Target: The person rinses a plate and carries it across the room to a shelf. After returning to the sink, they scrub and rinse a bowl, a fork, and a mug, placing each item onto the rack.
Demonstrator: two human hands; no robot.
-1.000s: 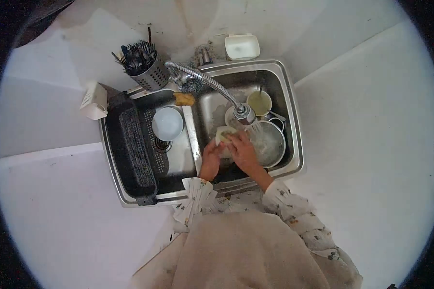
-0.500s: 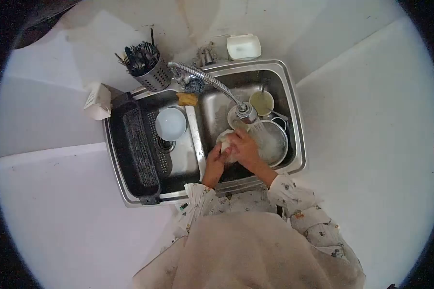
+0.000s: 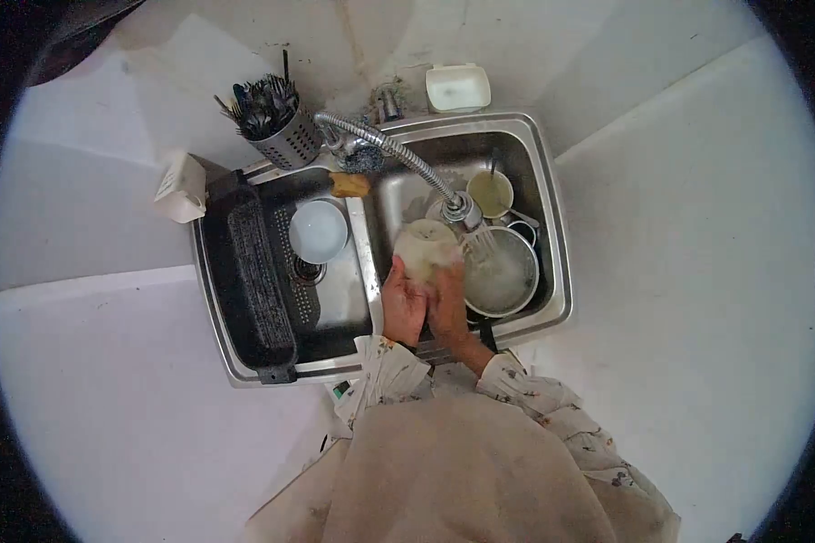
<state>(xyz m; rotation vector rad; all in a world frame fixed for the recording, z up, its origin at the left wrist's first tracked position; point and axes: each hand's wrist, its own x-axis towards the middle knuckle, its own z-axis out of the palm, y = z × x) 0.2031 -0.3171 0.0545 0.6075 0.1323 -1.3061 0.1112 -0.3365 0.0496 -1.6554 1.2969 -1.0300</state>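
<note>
Over the right basin, a pale cream bowl (image 3: 423, 244) is tilted, its round face turned toward me. My left hand (image 3: 402, 306) is closed on its near left edge. My right hand (image 3: 448, 303) lies along its right side, blurred by motion, so its fingers are hard to make out. Just right of the bowl, water runs from the faucet head (image 3: 462, 210) into a round pot (image 3: 501, 276) of cloudy water. Behind the pot sit a smaller bowl (image 3: 491, 193) with yellowish liquid and a spoon (image 3: 523, 217).
In the left basin are a white bowl (image 3: 318, 232) and a long black rack (image 3: 261, 271). A yellow sponge (image 3: 349, 185) rests on the divider's far end. A perforated cutlery holder (image 3: 290, 143), a scouring pad (image 3: 364, 160) and a white dish (image 3: 458, 88) stand along the back.
The bowl has turned so that more of its round face shows. My right hand has moved left and toward me, from over the bowl to its right side.
</note>
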